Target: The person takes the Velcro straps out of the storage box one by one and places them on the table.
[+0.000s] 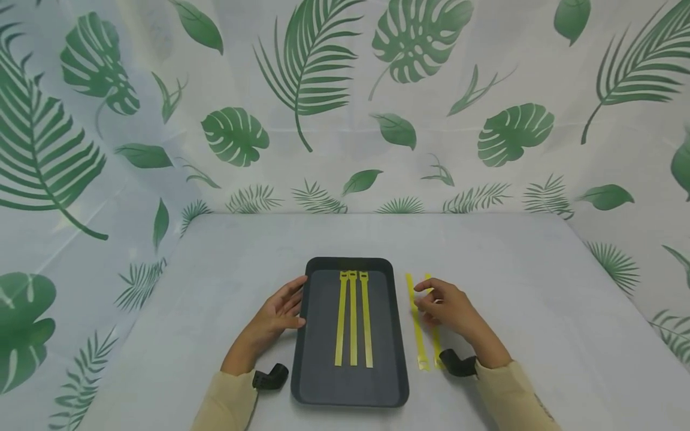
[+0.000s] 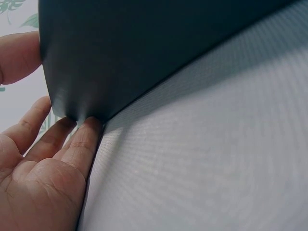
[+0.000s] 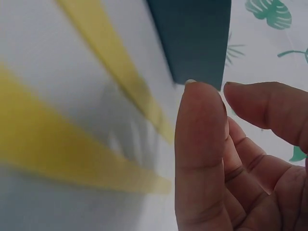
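A dark grey rectangular tray (image 1: 319, 359) lies on the table, with three yellow slotted cable straps (image 1: 353, 323) side by side inside it, slotted heads at the far end. My left hand (image 1: 272, 320) rests against the tray's left wall; in the left wrist view its fingertips touch the dark outer side (image 2: 120, 53). Just right of the tray lie two more yellow straps (image 1: 419, 338), heads toward me. Above these hovers my right hand (image 1: 447, 306), fingers loosely bent and nothing between them. In the right wrist view both straps (image 3: 53, 139) run below its thumb and fingers.
The white tabletop (image 1: 242, 245) extends around the tray on all sides. Behind and beside it hangs a white leaf-print cloth (image 1: 334, 161). A black wrist camera (image 1: 272, 377) sticks out at the left cuff, and another (image 1: 457, 363) at the right cuff.
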`<move>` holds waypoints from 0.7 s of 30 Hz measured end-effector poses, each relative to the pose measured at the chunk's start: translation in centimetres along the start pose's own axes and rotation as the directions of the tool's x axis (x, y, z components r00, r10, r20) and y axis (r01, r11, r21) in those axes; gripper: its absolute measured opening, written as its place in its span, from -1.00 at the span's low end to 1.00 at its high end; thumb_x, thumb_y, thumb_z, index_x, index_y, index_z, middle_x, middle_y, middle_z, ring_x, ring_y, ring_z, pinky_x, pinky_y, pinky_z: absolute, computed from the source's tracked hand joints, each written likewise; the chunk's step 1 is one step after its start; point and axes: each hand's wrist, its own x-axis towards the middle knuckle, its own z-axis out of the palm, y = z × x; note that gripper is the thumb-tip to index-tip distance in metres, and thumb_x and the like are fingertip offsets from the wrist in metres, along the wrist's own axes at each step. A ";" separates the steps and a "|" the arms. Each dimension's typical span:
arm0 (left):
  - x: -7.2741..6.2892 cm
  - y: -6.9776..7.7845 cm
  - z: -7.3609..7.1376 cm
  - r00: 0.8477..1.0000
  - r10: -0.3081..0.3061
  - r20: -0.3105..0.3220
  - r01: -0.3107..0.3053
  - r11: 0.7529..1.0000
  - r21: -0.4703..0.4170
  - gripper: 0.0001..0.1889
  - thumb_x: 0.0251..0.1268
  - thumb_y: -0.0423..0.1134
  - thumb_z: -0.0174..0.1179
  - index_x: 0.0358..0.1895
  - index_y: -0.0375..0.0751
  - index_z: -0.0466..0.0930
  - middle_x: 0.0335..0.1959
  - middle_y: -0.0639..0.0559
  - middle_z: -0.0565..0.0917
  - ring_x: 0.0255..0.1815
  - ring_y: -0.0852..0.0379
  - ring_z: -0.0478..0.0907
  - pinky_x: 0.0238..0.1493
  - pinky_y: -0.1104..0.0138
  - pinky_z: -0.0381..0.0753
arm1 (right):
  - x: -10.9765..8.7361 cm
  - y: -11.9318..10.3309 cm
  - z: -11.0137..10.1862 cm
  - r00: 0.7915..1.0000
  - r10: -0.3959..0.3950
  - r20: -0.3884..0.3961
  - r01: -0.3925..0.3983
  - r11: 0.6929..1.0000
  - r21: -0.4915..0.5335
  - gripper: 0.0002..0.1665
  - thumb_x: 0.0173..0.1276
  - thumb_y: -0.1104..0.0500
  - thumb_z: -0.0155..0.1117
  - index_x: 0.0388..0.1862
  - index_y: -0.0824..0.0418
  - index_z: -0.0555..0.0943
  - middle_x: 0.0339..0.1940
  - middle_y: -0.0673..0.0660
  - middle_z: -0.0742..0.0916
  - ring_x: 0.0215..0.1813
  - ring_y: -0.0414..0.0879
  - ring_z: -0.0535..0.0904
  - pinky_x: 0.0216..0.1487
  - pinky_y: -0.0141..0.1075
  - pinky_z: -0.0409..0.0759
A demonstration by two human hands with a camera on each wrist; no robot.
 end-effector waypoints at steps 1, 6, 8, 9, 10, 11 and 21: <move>0.0 0.0 0.0 1.000 -0.001 -0.001 0.001 1.000 0.000 0.10 0.25 -0.46 0.50 0.72 -0.51 -0.09 0.75 -0.46 -0.05 0.74 -0.25 0.10 0.53 0.40 0.42 | 0.0 -0.1 0.1 1.000 -0.005 0.006 0.005 1.000 0.011 -0.61 0.52 0.33 0.39 0.22 0.47 0.57 -0.33 0.14 0.74 -0.36 -0.04 0.72 -0.31 -0.21 0.81; 0.0 0.1 0.1 1.000 -0.008 -0.002 0.008 1.000 -0.007 0.11 0.25 -0.46 0.51 0.73 -0.50 -0.09 0.76 -0.44 -0.06 0.75 -0.35 -0.01 0.53 0.40 0.42 | 0.0 -0.5 0.4 0.998 -0.060 0.035 0.058 0.997 0.055 -0.62 0.54 0.33 0.37 0.21 0.50 0.56 -0.32 0.17 0.74 -0.35 0.00 0.73 -0.33 -0.21 0.82; 0.1 0.1 0.1 1.000 -0.012 -0.005 0.012 1.000 -0.010 0.12 0.24 -0.45 0.52 0.73 -0.49 -0.08 0.76 -0.43 -0.05 0.76 -0.36 -0.02 0.53 0.41 0.42 | 0.1 -0.7 0.5 0.996 -0.076 0.040 0.074 0.996 0.059 -0.62 0.54 0.33 0.37 0.21 0.50 0.55 -0.32 0.18 0.74 -0.35 0.00 0.73 -0.33 -0.21 0.82; 0.1 0.1 0.0 1.000 -0.014 -0.005 0.014 1.000 -0.012 0.12 0.24 -0.45 0.52 0.73 -0.49 -0.08 0.76 -0.43 -0.05 0.76 -0.36 -0.03 0.53 0.40 0.41 | 0.1 -0.8 0.6 0.996 -0.081 0.042 0.078 0.995 0.060 -0.62 0.54 0.33 0.37 0.22 0.51 0.55 -0.32 0.18 0.74 -0.34 0.00 0.73 -0.33 -0.21 0.82; 0.1 0.1 0.0 1.000 -0.015 -0.006 0.015 1.000 -0.013 0.12 0.24 -0.45 0.52 0.73 -0.48 -0.08 0.76 -0.43 -0.05 0.76 -0.36 -0.02 0.53 0.40 0.41 | 0.2 -0.9 0.7 0.996 -0.082 0.043 0.080 0.995 0.058 -0.62 0.54 0.33 0.37 0.22 0.50 0.55 -0.32 0.19 0.74 -0.34 0.00 0.73 -0.33 -0.21 0.82; 0.1 0.1 0.0 1.000 -0.016 -0.006 0.016 1.000 -0.013 0.12 0.23 -0.46 0.51 0.73 -0.48 -0.08 0.76 -0.42 -0.05 0.76 -0.35 -0.01 0.53 0.40 0.41 | 0.2 -1.1 0.7 0.995 -0.085 0.043 0.082 0.995 0.055 -0.62 0.55 0.33 0.37 0.22 0.50 0.55 -0.32 0.19 0.74 -0.34 -0.01 0.72 -0.33 -0.21 0.82; 0.1 0.1 0.0 0.999 -0.030 -0.013 0.029 0.999 -0.013 0.10 0.23 -0.51 0.47 0.74 -0.46 -0.08 0.76 -0.41 -0.03 0.75 -0.33 0.03 0.52 0.40 0.43 | 1.0 -2.5 1.6 0.993 -0.109 0.054 0.106 0.993 0.045 -0.62 0.53 0.34 0.37 0.24 0.49 0.58 -0.32 0.19 0.74 -0.35 -0.01 0.74 -0.33 -0.18 0.84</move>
